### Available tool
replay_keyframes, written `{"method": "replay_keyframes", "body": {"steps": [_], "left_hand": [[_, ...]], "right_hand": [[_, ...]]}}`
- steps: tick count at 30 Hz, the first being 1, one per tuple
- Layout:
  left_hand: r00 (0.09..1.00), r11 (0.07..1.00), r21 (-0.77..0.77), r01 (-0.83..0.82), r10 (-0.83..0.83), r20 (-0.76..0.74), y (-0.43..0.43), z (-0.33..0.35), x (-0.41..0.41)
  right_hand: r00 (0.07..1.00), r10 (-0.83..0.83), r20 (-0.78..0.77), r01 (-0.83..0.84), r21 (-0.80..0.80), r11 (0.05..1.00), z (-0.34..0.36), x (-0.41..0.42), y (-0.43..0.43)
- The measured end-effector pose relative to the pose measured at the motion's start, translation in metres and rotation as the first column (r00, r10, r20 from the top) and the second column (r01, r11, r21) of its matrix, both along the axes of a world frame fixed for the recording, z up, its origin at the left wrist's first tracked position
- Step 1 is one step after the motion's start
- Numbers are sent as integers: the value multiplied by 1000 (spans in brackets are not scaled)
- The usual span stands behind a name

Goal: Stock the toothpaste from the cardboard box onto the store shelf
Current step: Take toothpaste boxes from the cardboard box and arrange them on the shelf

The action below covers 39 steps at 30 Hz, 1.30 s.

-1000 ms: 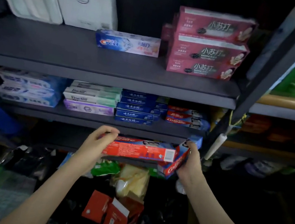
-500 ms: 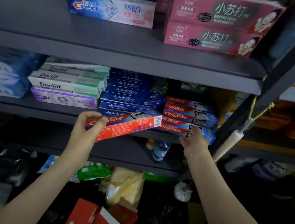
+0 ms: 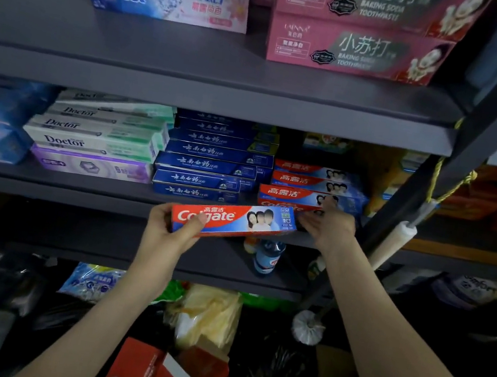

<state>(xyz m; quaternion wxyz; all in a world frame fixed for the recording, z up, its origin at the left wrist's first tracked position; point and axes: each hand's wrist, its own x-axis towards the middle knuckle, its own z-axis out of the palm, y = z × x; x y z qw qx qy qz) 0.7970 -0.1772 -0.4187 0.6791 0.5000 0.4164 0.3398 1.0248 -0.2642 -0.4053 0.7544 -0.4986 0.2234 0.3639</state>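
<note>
The left hand (image 3: pixel 168 227) is gripping the Colgate carton (image 3: pixel 235 220) at its left end. The thumb is lying across the printed front and the fingers are curling round behind. Gripping at one end is leaving the far end free to lead into the shelf.

The carton is hanging just in front of the edge of the middle shelf (image 3: pixel 44 183). It is lying nearly level, with the right end a little higher and the label facing outward. This attitude is matching the cartons already displayed, which are lying flat with their fronts to the aisle.

The right hand (image 3: pixel 327 228) is resting on the Colgate stack (image 3: pixel 301 180) at the right of that shelf. Its fingers are loosely extended against the front cartons and are pinching nothing. Judged from this, the hand is steadying or squaring the stack so that the incoming carton is going in cleanly.

The stack is sitting just beside the dark blue cartons (image 3: pixel 208 165), so like brands are being grouped. The slot for the carton is probably on or before this stack.

The cardboard box is not showing clearly among the dark goods below.
</note>
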Motion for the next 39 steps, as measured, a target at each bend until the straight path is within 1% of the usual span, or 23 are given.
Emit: {"method": "replay_keyframes", "body": {"steps": [1, 3, 4, 5, 6, 7, 8, 9, 10, 11, 13, 15, 16, 17, 18, 19, 20, 22, 27, 31, 33, 36, 39], "left_hand": [[1000, 1000, -4, 12, -12, 1, -1, -2, 4], [1000, 1000, 3, 29, -29, 0, -3, -6, 10], [999, 999, 11, 37, -37, 3, -5, -8, 14], [999, 999, 17, 45, -45, 13, -7, -10, 18], [998, 998, 23, 53, -53, 28, -9, -11, 22], [997, 997, 34, 63, -64, 47, -11, -12, 28], [994, 995, 53, 80, -83, 70, -13, -11, 33], [989, 992, 73, 103, -110, 97, -16, -10, 39], [983, 987, 92, 129, -139, 116, -19, -9, 45], [977, 981, 111, 157, -171, 127, -22, -7, 50], [970, 963, 184, 196, -218, 105, -27, -7, 61], [978, 930, 309, 198, -207, -4, -31, -8, 69], [981, 891, 412, 191, -155, -118, -32, -10, 73], [969, 824, 535, 189, -68, -237, -34, -13, 77], [946, 748, 636, 192, 30, -321, -35, -16, 81], [922, 701, 684, 200, 101, -373, -37, -21, 85], [902, 699, 684, 209, 132, -411, -38, -24, 89], [880, 733, 650, 201, 156, -448, -41, -31, 97], [858, 726, 663, 183, 212, -468, -42, -40, 111], [854, 774, 594, 220, 142, -501, -40, -40, 120], [865, 796, 559, 234, 92, -493, -38, -38, 124], [888, 809, 535, 244, 36, -458, -34, -38, 127], [887, 811, 532, 243, 36, -460, -33, -39, 130]], "right_hand": [[996, 31, 81, -31, -3, 1000, -2, 2, -2], [978, 135, 157, -116, -126, 985, 0, -6, -10], [954, 208, 216, -166, -198, 966, 0, -12, -14], [879, 318, 354, -205, -321, 925, -2, -17, -21], [680, 498, 539, -215, -502, 838, -2, -23, -31], [355, 688, 633, -178, -677, 714, 2, -31, -41], [13, 808, 588, -84, -805, 587, 3, -39, -48], [-223, 839, 497, 12, -859, 512, 3, -43, -52], [-335, 833, 440, 77, -868, 490, 1, -46, -53], [-384, 825, 415, 135, -858, 495, -1, -48, -53], [-410, 816, 407, 273, -799, 536, -11, -45, -52], [-388, 833, 395, 412, -734, 540, -18, -36, -51], [-371, 838, 400, 456, -707, 540, -20, -31, -49], [-354, 841, 409, 498, -678, 540, -21, -27, -48], [-343, 845, 410, 532, -657, 534, -23, -24, -47], [-336, 854, 397, 560, -645, 520, -26, -21, -46], [-327, 866, 379, 580, -642, 501, -30, -18, -44], [-314, 879, 358, 601, -642, 476, -39, -13, -41], [-300, 848, 437, 541, -654, 529, -55, -7, -40], [-272, 839, 472, 509, -669, 541, -58, -7, -41], [-286, 841, 460, 520, -663, 539, -58, -5, -40], [-299, 846, 441, 526, -663, 532, -60, -2, -40], [-277, 851, 446, 520, -675, 523, -61, 4, -41]]}}
